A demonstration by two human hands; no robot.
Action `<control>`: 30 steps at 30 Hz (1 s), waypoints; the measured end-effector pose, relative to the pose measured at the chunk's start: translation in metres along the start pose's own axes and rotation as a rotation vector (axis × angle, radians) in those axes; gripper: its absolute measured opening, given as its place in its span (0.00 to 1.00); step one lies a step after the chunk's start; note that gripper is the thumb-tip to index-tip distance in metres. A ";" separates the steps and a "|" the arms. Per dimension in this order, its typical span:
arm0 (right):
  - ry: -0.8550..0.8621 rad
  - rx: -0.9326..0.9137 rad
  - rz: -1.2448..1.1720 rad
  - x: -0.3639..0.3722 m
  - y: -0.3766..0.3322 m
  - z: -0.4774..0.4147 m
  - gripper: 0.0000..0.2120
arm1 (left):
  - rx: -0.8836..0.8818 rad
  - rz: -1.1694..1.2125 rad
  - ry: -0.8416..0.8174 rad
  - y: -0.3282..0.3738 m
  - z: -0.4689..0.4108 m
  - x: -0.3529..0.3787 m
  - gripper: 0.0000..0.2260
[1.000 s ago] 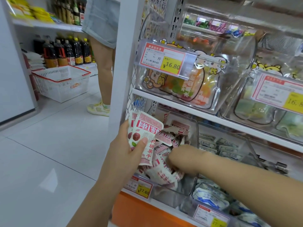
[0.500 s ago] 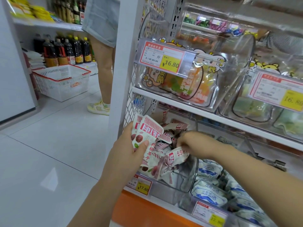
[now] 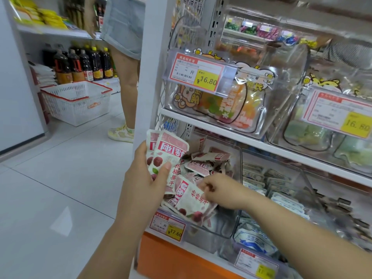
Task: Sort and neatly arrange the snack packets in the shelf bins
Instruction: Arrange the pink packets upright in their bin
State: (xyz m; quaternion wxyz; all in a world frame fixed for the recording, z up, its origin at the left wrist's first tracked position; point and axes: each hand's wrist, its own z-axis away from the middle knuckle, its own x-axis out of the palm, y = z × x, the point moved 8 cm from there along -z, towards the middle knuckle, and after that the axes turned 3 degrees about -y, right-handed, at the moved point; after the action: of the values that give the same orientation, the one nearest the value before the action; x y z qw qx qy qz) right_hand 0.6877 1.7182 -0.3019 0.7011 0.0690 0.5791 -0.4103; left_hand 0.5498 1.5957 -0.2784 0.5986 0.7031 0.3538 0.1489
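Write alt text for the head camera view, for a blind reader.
At a shop shelf, a person's left hand holds a small stack of pink-and-white snack packets upright while the right hand pinches another packet over a clear bin of jumbled matching packets. A white basket stands on the floor behind.

Small grocery shop. Right of post [image 3: 149, 77]: clear bins [image 3: 213, 232] of snack packets [image 3: 199, 165] on white shelves [image 3: 221, 130], each fronted by price tags [image 3: 198, 74], 16.80 and 17.60 on yellow. Left of post: shopping basket [image 3: 80, 109] on tiled floor [image 3: 60, 178], dark bottles [image 3: 80, 65] ranked on low shelf behind, yellow packs [image 3: 50, 18] above. Another shopper's legs [image 3: 128, 87] just left of post.
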 end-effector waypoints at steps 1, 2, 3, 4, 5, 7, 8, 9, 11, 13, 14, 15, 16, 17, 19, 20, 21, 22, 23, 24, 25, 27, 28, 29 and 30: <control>0.000 0.006 0.038 0.005 -0.002 -0.004 0.14 | -0.004 0.001 -0.004 -0.001 0.000 0.000 0.19; -0.002 0.015 0.089 0.009 -0.004 -0.005 0.11 | -0.005 0.000 -0.008 -0.001 0.000 0.000 0.20; -0.011 0.032 0.145 0.012 -0.004 -0.005 0.07 | 0.000 -0.005 -0.011 -0.001 0.000 0.000 0.20; -0.017 0.043 0.203 0.014 -0.004 -0.003 0.09 | 0.006 -0.009 -0.013 -0.001 0.000 0.000 0.20; -0.019 0.052 0.265 0.015 -0.003 -0.002 0.19 | 0.010 -0.007 -0.012 -0.002 -0.001 -0.001 0.20; -0.005 0.005 0.290 0.013 -0.008 0.000 0.36 | 0.006 0.003 -0.010 -0.005 -0.002 -0.003 0.20; 0.011 -0.037 0.245 0.012 -0.013 0.000 0.40 | 0.004 0.004 -0.010 -0.006 -0.003 -0.002 0.20; 0.023 -0.068 0.188 0.011 -0.015 -0.004 0.41 | 0.002 0.003 -0.012 -0.006 -0.003 -0.002 0.20; 0.020 -0.099 0.134 0.013 -0.014 -0.013 0.36 | 0.010 -0.008 -0.018 -0.004 -0.003 0.000 0.20; -0.018 -0.106 0.122 0.016 -0.013 -0.018 0.28 | 0.012 -0.014 -0.024 -0.003 -0.003 0.002 0.20; -0.043 -0.108 0.123 0.017 -0.013 -0.018 0.26 | 0.007 -0.012 -0.027 -0.003 -0.003 0.002 0.20; -0.062 -0.106 0.136 0.017 -0.014 -0.017 0.25 | 0.002 -0.009 -0.028 -0.003 -0.003 0.003 0.21; -0.073 -0.107 0.166 0.014 -0.014 -0.015 0.23 | -0.001 -0.008 -0.028 -0.003 -0.003 0.003 0.21; -0.081 -0.114 0.214 0.010 -0.016 -0.011 0.20 | 0.001 -0.009 -0.030 -0.003 -0.003 0.003 0.22; -0.099 -0.134 0.348 0.006 -0.020 0.000 0.13 | 0.007 -0.014 -0.034 -0.003 -0.003 0.003 0.22; -0.106 -0.137 0.426 0.006 -0.021 0.006 0.11 | 0.007 -0.012 -0.034 -0.004 -0.003 0.002 0.22; -0.113 -0.132 0.508 0.008 -0.020 0.012 0.10 | 0.006 -0.005 -0.033 -0.004 -0.004 0.002 0.22; -0.123 -0.117 0.581 0.011 -0.018 0.018 0.11 | 0.002 0.002 -0.033 -0.004 -0.004 0.001 0.22; -0.141 -0.099 0.640 0.015 -0.016 0.023 0.13 | -0.001 0.005 -0.034 -0.005 -0.004 0.001 0.22; -0.170 -0.075 0.672 0.018 -0.011 0.027 0.17 | -0.003 0.004 -0.037 -0.004 -0.004 0.001 0.22; -0.202 -0.053 0.674 0.021 -0.007 0.028 0.20 | -0.004 0.003 -0.039 -0.004 -0.005 0.001 0.22; -0.230 -0.021 0.625 0.022 -0.002 0.026 0.26 | -0.001 0.010 -0.039 -0.003 -0.005 0.002 0.22; -0.241 -0.027 0.610 0.023 -0.001 0.023 0.26 | 0.000 0.016 -0.034 -0.002 -0.005 0.002 0.22; -0.261 -0.047 0.617 0.027 -0.002 0.019 0.23 | 0.002 0.020 -0.030 -0.002 -0.005 0.002 0.22; -0.280 -0.072 0.630 0.031 -0.004 0.016 0.19 | 0.003 0.022 -0.028 -0.002 -0.004 0.002 0.22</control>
State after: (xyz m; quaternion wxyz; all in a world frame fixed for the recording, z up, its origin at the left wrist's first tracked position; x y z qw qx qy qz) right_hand 0.6969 1.6906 -0.3225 0.8681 0.1627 0.4413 -0.1584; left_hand 0.5481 1.6004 -0.2798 0.6008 0.7099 0.3376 0.1451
